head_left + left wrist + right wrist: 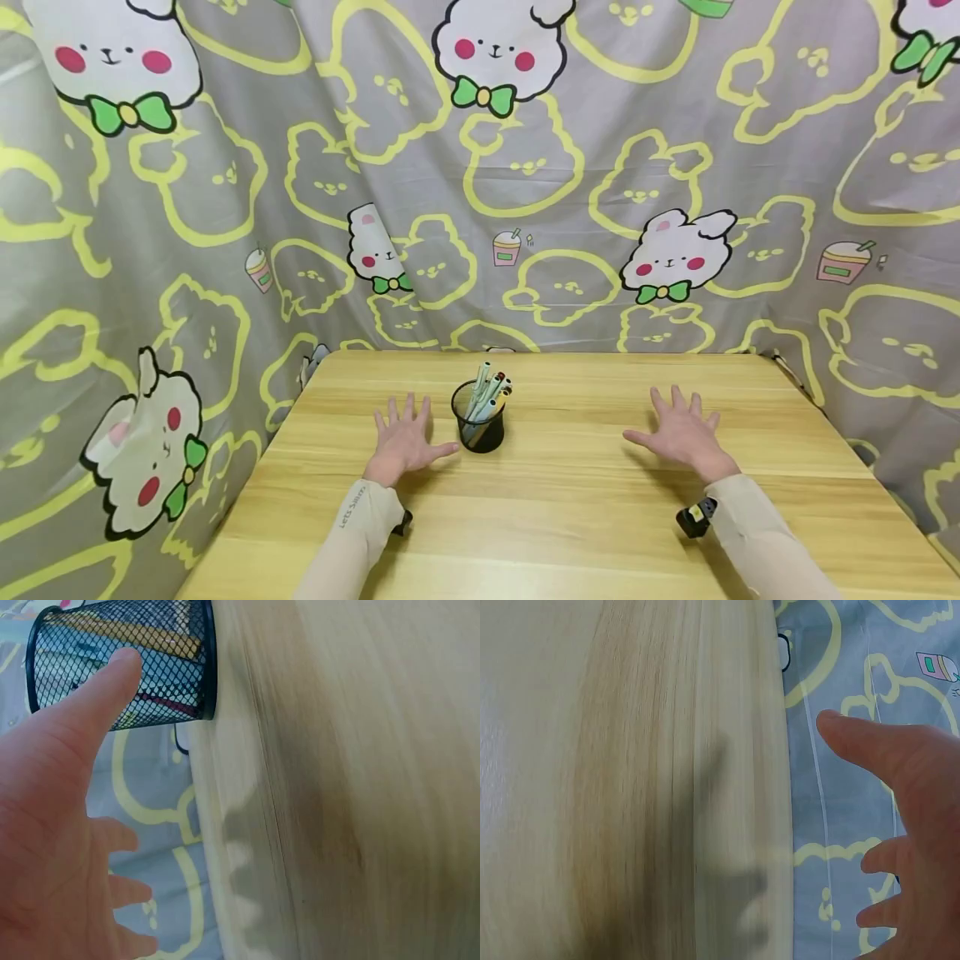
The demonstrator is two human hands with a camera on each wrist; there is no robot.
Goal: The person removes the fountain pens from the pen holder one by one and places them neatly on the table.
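While your left hand and right hand were spread wide, holding nothing, the mesh pen cup stood left of middle, toward the worktop's far edge.
Probably light, stiff, tippy with pens; you'd best have gripped the wall below the rim. Left-hand contact unclear, pens' lower ends blurred by mesh, near edge cut off.
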